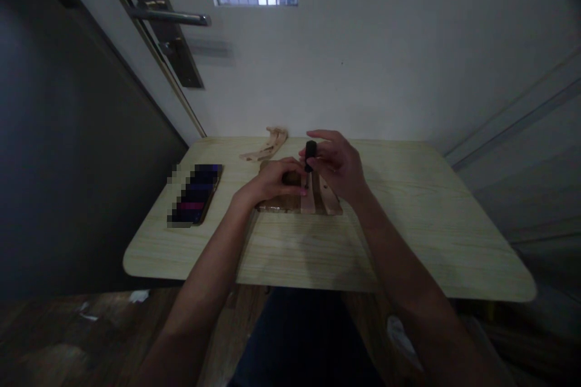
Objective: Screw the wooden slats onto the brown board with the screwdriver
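Note:
A flat brown piece [284,203], partly covered by pale strips [307,201], lies on the table under my hands; it looks like cardboard or leather, but I cannot tell which. My left hand [276,180] rests on its left part, thumb and forefinger apart around a gap near the pale strip. Over the piece, my right hand [338,166] pinches a small black-handled tool [310,151] between thumb and fingers. The tool stands nearly upright, with what seems a thin shaft pointing down at the strip. Its tip is too small to make out.
A phone [196,193] lies on the left of the light wood table [426,211]. Behind the brown piece is a crumpled pale strip [267,146]. A white door [363,48] with a metal handle [172,16] stands at the table's back edge.

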A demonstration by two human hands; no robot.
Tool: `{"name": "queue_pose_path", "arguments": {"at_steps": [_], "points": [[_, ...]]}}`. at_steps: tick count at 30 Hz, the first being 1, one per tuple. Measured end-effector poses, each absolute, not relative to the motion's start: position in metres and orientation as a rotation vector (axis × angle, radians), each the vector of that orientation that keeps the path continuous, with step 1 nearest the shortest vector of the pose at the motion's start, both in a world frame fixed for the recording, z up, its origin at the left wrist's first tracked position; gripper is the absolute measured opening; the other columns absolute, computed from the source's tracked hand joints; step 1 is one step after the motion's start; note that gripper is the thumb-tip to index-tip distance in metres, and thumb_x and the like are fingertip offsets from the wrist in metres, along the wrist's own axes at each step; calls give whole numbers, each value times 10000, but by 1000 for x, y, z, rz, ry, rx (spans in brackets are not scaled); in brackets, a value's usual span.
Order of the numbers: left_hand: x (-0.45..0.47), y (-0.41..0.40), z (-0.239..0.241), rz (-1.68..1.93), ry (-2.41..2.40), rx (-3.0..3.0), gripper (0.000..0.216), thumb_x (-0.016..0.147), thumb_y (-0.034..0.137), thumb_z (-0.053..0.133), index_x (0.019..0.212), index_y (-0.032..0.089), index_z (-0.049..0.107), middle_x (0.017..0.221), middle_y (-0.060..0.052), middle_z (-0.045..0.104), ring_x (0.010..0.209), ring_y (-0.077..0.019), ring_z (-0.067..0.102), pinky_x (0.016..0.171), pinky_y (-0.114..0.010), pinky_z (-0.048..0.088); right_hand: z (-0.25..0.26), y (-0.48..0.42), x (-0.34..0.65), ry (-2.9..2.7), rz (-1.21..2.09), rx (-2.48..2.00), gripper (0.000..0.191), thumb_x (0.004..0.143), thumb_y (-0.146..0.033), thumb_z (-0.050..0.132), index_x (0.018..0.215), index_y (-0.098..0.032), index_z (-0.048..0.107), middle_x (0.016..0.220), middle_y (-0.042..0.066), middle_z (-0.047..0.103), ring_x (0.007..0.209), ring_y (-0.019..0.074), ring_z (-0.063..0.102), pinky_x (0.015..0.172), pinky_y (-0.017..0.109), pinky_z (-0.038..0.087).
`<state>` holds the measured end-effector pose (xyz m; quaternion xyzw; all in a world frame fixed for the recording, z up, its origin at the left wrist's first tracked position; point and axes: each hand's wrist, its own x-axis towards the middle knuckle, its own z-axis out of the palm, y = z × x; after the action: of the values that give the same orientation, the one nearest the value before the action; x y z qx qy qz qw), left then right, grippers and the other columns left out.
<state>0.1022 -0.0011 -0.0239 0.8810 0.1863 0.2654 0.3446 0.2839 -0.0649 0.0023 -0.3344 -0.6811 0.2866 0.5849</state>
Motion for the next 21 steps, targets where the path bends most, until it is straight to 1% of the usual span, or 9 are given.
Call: {"name": "queue_pose_path", "arguments": {"at_steps": [4, 8, 11, 14, 17, 18, 19, 21], "points": [[102, -1, -24, 684, 516, 2298, 362, 745, 347, 774, 1052, 185, 669, 1083, -75, 683, 1009, -209, 625, 894, -346, 481, -1, -61, 284, -1588, 613, -832, 276, 792, -359, 715, 1037, -259, 638, 913, -16, 692, 810, 130, 702, 717, 274, 597], [102, -2, -23, 681, 498, 2286, 329, 747, 347, 777, 1020, 190, 682, 1067, -69, 682, 999, -205, 628, 887, -344, 487, -6, -57, 285, -1517, 453, -857, 298, 724, -345, 780, 953, -268, 605, 800, -58, 609, 701, 98, 644, 639, 239, 572], [102, -2, -23, 680, 490, 2281, 316, 750, 338, 778, 1013, 191, 686, 1071, -69, 675, 1010, -204, 623, 900, -346, 484, -5, -58, 286, -1511, 369, -858, 314, 706, -332, 795, 926, -266, 581, 781, -67, 566, 674, 80, 606, 596, 204, 544], [101, -2, -23, 684, 498, 2286, 331, 751, 344, 777, 1030, 195, 679, 1053, -65, 673, 998, -202, 624, 897, -346, 485, -2, -62, 287, -1560, 384, -837, 294, 745, -331, 763, 958, -260, 572, 893, -37, 585, 788, 98, 635, 657, 223, 562], [101, -2, -23, 686, 489, 2290, 311, 755, 343, 772, 1021, 212, 679, 1060, -59, 676, 1020, -205, 621, 922, -356, 476, -2, -65, 287, -1585, 571, -779, 260, 837, -346, 670, 1034, -256, 526, 1064, 15, 616, 918, 130, 667, 729, 273, 582], [101, -2, -23, 686, 484, 2292, 297, 755, 335, 772, 1012, 216, 682, 1072, -59, 675, 1029, -207, 619, 932, -360, 472, -2, -64, 287, -1580, 638, -749, 253, 861, -345, 641, 1055, -257, 505, 1091, 26, 627, 933, 135, 675, 742, 282, 584], [101, -2, -23, 685, 479, 2295, 286, 754, 327, 771, 1004, 218, 684, 1082, -59, 676, 1036, -208, 617, 937, -363, 469, -3, -64, 287, -1574, 687, -723, 250, 877, -346, 622, 1069, -258, 488, 1088, 30, 643, 926, 135, 684, 747, 286, 585], [101, -1, -23, 685, 478, 2299, 276, 747, 317, 776, 988, 214, 688, 1078, -58, 681, 1028, -209, 620, 929, -360, 472, -3, -63, 286, -1564, 726, -699, 274, 874, -348, 628, 1081, -260, 472, 1012, 18, 683, 877, 130, 700, 742, 280, 586]]}}
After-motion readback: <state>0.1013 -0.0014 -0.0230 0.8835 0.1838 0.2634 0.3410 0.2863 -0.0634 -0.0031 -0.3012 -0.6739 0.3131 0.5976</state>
